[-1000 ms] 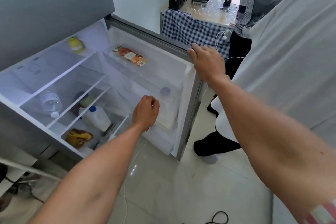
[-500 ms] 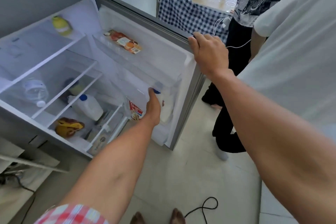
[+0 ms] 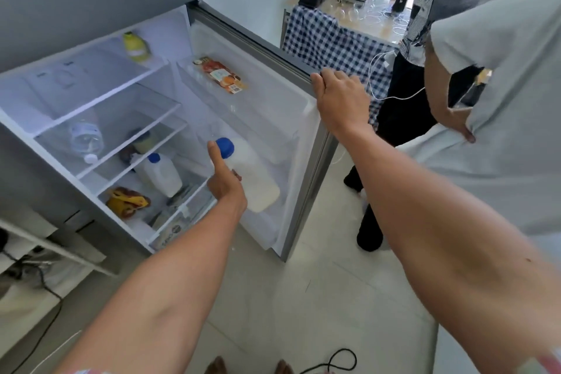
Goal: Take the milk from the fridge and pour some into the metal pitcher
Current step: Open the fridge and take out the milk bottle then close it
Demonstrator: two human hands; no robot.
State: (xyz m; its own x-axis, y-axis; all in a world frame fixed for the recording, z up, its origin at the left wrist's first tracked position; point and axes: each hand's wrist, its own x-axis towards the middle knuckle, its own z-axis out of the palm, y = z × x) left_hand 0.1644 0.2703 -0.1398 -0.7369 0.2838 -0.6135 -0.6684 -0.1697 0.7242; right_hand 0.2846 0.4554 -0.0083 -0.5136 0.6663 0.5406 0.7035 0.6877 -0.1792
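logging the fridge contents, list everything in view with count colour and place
milk jug: 1, white, blue cap, left hand around it, by door shelf
second jug: 1, white, blue cap, lower shelf
water bottle: 1, clear, middle shelf, on its side
yellow bottle: 1, top shelf
orange packet: 1, top door shelf
yellow bag: 1, bottom
fridge door: 1, grey, open
bystander: 1, right
left hand: on milk jug
right hand: on door's top edge

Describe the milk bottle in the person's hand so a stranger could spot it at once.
Start at the open fridge door. Near its lower bin, the left hand grips a white milk bottle with a blue cap. A second bottle stands on a shelf inside the fridge; this one is tilted, in the hand.
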